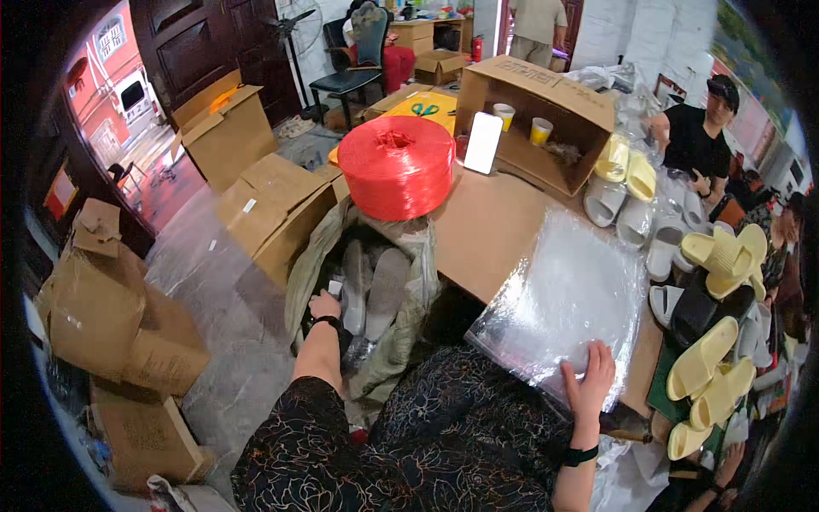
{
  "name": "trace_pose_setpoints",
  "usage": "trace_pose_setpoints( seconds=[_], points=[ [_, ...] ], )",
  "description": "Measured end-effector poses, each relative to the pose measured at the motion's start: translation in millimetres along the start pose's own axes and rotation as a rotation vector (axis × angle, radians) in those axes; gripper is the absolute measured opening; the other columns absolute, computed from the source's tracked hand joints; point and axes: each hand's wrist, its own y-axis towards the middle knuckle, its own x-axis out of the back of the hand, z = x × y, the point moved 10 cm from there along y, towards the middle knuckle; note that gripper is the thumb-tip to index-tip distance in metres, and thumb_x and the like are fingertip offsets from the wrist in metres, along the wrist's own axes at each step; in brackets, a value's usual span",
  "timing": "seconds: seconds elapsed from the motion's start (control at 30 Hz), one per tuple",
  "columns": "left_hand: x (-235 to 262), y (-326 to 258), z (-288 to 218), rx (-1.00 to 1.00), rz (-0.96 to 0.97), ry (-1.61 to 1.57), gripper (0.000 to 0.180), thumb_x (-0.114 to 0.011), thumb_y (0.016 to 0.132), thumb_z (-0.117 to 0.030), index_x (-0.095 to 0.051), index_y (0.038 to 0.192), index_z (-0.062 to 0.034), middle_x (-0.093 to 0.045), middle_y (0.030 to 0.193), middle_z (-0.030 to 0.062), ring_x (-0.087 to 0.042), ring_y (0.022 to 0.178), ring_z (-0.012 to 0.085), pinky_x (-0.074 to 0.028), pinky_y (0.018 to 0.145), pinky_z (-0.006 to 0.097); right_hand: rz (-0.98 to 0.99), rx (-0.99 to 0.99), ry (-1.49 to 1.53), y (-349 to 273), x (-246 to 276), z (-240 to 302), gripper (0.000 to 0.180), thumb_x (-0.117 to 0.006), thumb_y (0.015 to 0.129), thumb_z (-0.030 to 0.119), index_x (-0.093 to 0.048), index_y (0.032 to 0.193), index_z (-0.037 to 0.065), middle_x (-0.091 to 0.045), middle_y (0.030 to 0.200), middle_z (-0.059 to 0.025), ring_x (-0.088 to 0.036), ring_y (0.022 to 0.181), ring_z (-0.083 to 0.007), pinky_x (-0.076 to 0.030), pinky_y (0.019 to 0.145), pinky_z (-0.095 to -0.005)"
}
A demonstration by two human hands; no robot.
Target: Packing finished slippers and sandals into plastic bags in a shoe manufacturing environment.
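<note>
My left hand (326, 305) reaches down into an open grey-green sack (401, 256) beside the table, resting on grey slippers (375, 286) inside it; whether it grips one I cannot tell. My right hand (590, 375) lies flat with fingers spread on a stack of clear plastic bags (567, 294) on the brown cardboard-covered table (486, 226). Both wrists wear dark bands.
A big spool of red twine (397, 165) stands at the table's far edge. An open cardboard box (546, 111) holds cups and a white card. Yellow, white and black slippers (708, 282) pile on the right. A seated person (699, 136) is far right. Cardboard boxes (264, 200) crowd the floor on the left.
</note>
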Motion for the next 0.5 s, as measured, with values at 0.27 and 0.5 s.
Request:
trace_pose_setpoints(
  seconds=[0.27, 0.5],
  points=[
    [-75, -11, -8, -0.072, 0.25, -0.566, 0.11, -0.074, 0.079, -0.03, 0.004, 0.154, -0.0063, -0.001, 0.154, 0.0365, -0.019, 0.14, 0.0538, -0.03, 0.113, 0.048, -0.05, 0.076, 0.002, -1, 9, 5, 0.067, -0.076, 0.077, 0.036, -0.051, 0.128, 0.001, -0.051, 0.133, -0.0199, -0.043, 0.126, -0.0434, -0.033, 0.105, -0.0539],
    [28, -21, -22, -0.21, 0.163, 0.288, 0.051, -0.067, 0.082, -0.032, -0.06, 0.118, 0.0033, -0.033, 0.14, 0.0392, -0.054, 0.113, 0.049, -0.048, 0.094, 0.049, 0.074, -0.025, 0.052, 14, -3, 16, 0.071, -0.071, 0.081, 0.049, -0.051, 0.13, 0.002, -0.049, 0.136, -0.0209, -0.04, 0.13, -0.0426, -0.03, 0.108, -0.0538]
  ],
)
